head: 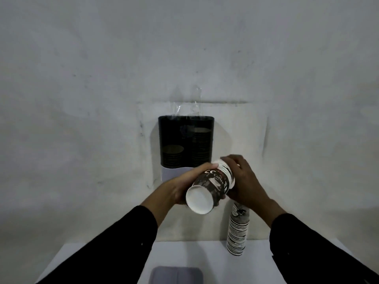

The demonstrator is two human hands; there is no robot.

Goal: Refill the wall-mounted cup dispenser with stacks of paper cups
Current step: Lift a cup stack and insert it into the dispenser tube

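A black two-tube cup dispenser (185, 128) hangs on the wall at centre. Its left tube holds a low stack of cups (172, 155), its right tube a higher stack (201, 144). In front of and just below the dispenser, both hands grip a short stack of printed paper cups (213, 184), tilted with its white base toward me. My left hand (182, 186) wraps the stack's lower left side. My right hand (244, 181) holds its upper end from the right. A tall upright stack of cups (238, 232) stands on the table below my right hand.
A white table (205, 255) runs along the bottom, against a pale wall. A grey flat object (177, 275) lies at the table's near edge. A pale panel (171, 174) sits under the dispenser. Clear plastic wrap (187, 108) sticks up above it.
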